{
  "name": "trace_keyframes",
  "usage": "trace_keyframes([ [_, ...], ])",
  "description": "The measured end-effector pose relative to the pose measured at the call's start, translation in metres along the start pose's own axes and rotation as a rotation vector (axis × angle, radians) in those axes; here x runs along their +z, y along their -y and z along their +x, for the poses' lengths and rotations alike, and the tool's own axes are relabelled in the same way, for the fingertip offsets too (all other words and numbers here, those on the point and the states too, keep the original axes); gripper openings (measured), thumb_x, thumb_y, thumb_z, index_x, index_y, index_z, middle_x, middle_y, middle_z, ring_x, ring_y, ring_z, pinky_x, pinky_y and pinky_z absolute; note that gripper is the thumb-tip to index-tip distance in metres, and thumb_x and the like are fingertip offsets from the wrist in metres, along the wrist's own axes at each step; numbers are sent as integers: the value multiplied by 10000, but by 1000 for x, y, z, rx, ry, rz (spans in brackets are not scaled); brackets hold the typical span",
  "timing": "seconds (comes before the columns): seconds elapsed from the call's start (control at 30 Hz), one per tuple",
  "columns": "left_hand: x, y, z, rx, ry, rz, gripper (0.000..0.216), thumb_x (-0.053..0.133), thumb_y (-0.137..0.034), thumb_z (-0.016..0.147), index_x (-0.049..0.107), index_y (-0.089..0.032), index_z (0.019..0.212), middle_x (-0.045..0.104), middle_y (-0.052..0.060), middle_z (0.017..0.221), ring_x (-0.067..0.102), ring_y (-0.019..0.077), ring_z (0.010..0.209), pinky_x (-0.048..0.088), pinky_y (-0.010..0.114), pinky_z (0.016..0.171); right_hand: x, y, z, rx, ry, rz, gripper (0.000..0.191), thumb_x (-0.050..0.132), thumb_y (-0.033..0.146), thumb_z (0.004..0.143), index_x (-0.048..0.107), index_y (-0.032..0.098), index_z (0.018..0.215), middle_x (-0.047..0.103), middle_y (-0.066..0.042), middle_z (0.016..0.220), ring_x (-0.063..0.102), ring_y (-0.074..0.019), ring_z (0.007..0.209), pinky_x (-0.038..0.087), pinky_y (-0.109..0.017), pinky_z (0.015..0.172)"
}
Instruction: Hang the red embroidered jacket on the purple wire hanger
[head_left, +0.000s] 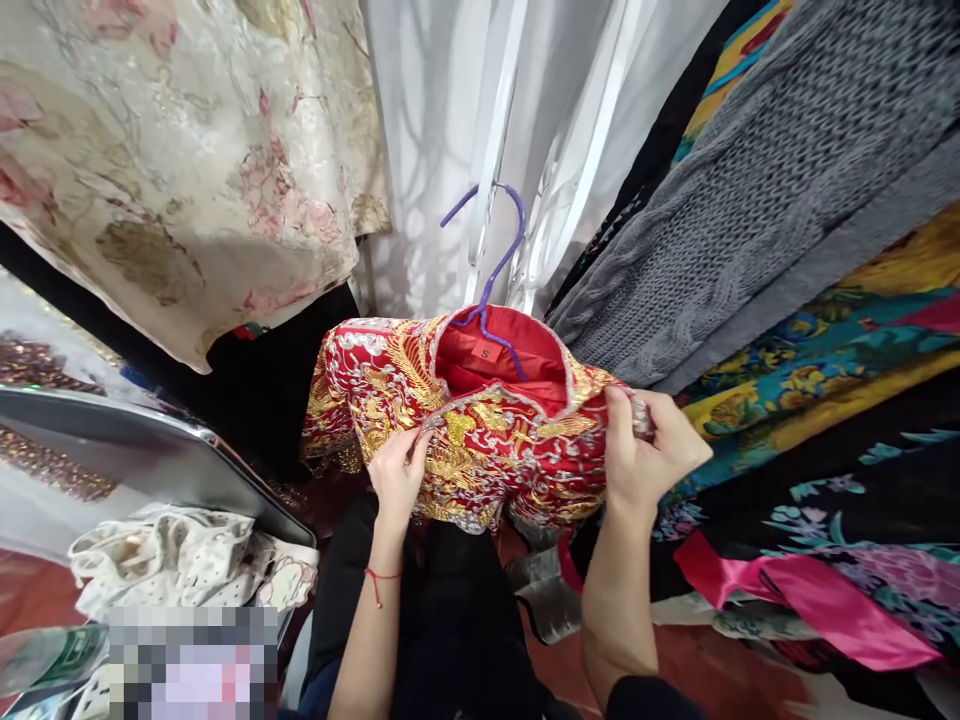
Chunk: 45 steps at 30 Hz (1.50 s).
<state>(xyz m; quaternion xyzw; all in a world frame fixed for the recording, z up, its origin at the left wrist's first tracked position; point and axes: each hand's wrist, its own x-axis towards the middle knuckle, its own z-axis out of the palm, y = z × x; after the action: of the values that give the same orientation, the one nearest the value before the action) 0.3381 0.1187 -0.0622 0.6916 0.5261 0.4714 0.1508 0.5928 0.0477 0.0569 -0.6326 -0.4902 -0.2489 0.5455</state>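
Note:
A red jacket with dense gold and silver embroidery hangs in front of me on a purple wire hanger. Its round collar gapes, showing the red lining and a small label marked S. My left hand pinches the jacket's front edge just below the collar. On the other side, my right hand is closed around the cloth at the shoulder. Part of the hanger is hidden inside the jacket.
A cream floral garment hangs at upper left. Grey knitwear and patterned clothes crowd the right, with a pink ribbon below. White cloth and a plastic bottle lie at lower left. Behind is a white curtain.

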Motion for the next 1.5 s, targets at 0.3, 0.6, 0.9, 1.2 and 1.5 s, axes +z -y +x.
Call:
trace_keyframes([
  [0.3, -53, 0, 37, 83, 224, -161, 233, 529, -363, 947, 670, -191, 1016, 720, 71, 997, 673, 180, 891, 514, 293, 821, 3, -15, -33, -30, 294, 12, 329, 508, 414, 960, 601, 189, 1181, 684, -112, 1023, 641, -256, 927, 492, -397, 834],
  [0.6, -73, -13, 157, 559, 4, 265, 378, 491, -475, 959, 610, -205, 1196, 648, 110, 1256, 548, 259, 1236, 326, 449, 1104, 10, 42, 13, -540, 475, 37, 339, 628, 348, 914, 606, 331, 1252, 485, -120, 1440, 448, -338, 1344, 413, -547, 1039],
  [0.9, -120, -41, 160, 601, -141, 282, 353, 405, -422, 991, 659, -189, 909, 712, 63, 900, 626, 190, 882, 410, 324, 881, 26, 37, 46, -358, 310, 259, 143, 533, 335, 974, 626, 229, 953, 692, -60, 928, 650, -197, 860, 500, -339, 796],
  [1.2, -121, -14, 163, 194, 391, 122, 544, 405, -573, 939, 423, -177, 567, 332, -34, 547, 273, 97, 556, 214, 256, 549, 32, 40, 30, -214, 563, 351, 183, 529, 376, 968, 612, 213, 976, 698, -35, 930, 665, -172, 831, 487, -278, 801],
  [1.5, -130, -24, 106, 266, 104, 265, 510, 624, -552, 821, 366, -185, 579, 337, -53, 527, 280, 89, 532, 214, 264, 561, 30, 36, -4, -339, 446, 162, 431, 580, 394, 934, 532, 243, 1334, 625, -103, 1180, 578, -262, 1105, 430, -422, 975],
])
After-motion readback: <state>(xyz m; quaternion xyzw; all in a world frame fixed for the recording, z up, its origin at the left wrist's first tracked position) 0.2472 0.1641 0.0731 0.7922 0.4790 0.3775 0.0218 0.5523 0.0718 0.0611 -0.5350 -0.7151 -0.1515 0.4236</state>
